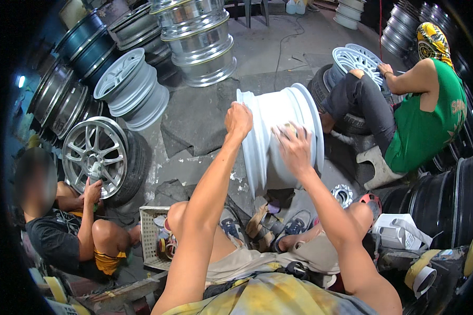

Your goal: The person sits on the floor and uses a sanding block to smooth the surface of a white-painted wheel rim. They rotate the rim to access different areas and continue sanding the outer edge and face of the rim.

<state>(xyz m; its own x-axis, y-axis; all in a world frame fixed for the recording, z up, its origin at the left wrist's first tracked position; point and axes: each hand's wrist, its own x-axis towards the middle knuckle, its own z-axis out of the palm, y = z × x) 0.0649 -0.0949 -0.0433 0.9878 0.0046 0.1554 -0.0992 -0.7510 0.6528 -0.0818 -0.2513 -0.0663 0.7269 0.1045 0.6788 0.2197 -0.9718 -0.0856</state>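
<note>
A pale grey-white wheel rim [272, 131] stands on its side in front of me, its barrel facing up toward me. My left hand [238, 121] is closed round the rim's left edge. On the barrel, nearer the right flange, my right hand [294, 147] presses with bent fingers, slightly blurred. A small yellowish bit shows between those fingers; what it is I cannot make out. Below the wheel rim are my shoes [294, 224] and several small items on the floor.
A co-worker in green [425, 115] handles a light blue-grey rim [355, 63] at right. Another person [63, 231] at left works on a spoked silver wheel [95, 157]. A plastic crate [152, 247] sits by my left knee; chrome rims [202, 58] are stacked behind.
</note>
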